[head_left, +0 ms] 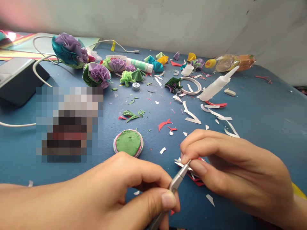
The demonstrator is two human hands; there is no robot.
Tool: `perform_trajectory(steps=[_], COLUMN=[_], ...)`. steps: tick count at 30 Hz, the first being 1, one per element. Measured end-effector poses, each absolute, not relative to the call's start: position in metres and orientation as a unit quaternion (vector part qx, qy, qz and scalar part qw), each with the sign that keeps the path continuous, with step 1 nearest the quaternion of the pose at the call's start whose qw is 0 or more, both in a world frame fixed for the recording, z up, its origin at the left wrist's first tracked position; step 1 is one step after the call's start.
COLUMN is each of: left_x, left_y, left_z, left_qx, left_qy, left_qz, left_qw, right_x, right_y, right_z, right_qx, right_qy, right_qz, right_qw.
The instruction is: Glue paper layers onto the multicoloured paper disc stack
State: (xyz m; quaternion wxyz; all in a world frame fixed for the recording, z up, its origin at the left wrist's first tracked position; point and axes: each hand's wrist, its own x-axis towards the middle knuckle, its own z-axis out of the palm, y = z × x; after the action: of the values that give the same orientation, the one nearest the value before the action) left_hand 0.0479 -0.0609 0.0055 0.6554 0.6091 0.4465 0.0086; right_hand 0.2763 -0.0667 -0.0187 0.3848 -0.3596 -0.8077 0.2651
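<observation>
My left hand (pixel 144 188) is closed around a slim silver metal tool (pixel 178 179) with a tapered tip and what looks like a joint in its body. The tool slants up toward my right hand (pixel 230 169), whose thumb and forefinger pinch together at its tip. Whatever they hold there is too small to make out. Beneath those fingers lie red and white paper scraps (pixel 198 182), partly hidden. Beyond my left hand sits a round disc (pixel 128 142), green on top with a pale pink rim.
Pleated paper balls (pixel 97 75) stand at back left near a dark box (pixel 24 81) and white cable. A glue stick (pixel 140 65), tape ring (pixel 200 88), white squeeze bottle (pixel 213 88) and plastic bottle (pixel 230 63) lie toward the wall. Green trimmings (pixel 130 115) and paper strips litter the blue table.
</observation>
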Motion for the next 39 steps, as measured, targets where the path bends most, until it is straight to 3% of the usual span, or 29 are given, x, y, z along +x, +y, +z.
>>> perform_trajectory(steps=[4, 15, 39], left_x=[0.043, 0.045, 0.048], left_y=[-0.061, -0.057, -0.056], left_z=[-0.014, -0.013, -0.008], left_qx=[0.630, 0.623, 0.674], left_qy=[0.359, 0.354, 0.313], left_qz=[0.064, 0.063, 0.066], left_qw=[0.686, 0.695, 0.666], right_x=[0.275, 0.272, 0.263], right_y=[-0.067, -0.067, -0.071], right_z=[-0.016, -0.018, -0.020], right_qx=[-0.374, -0.372, -0.379], right_qy=[-0.793, -0.748, -0.750], right_qz=[0.282, 0.365, 0.291], right_qw=[0.390, 0.411, 0.458])
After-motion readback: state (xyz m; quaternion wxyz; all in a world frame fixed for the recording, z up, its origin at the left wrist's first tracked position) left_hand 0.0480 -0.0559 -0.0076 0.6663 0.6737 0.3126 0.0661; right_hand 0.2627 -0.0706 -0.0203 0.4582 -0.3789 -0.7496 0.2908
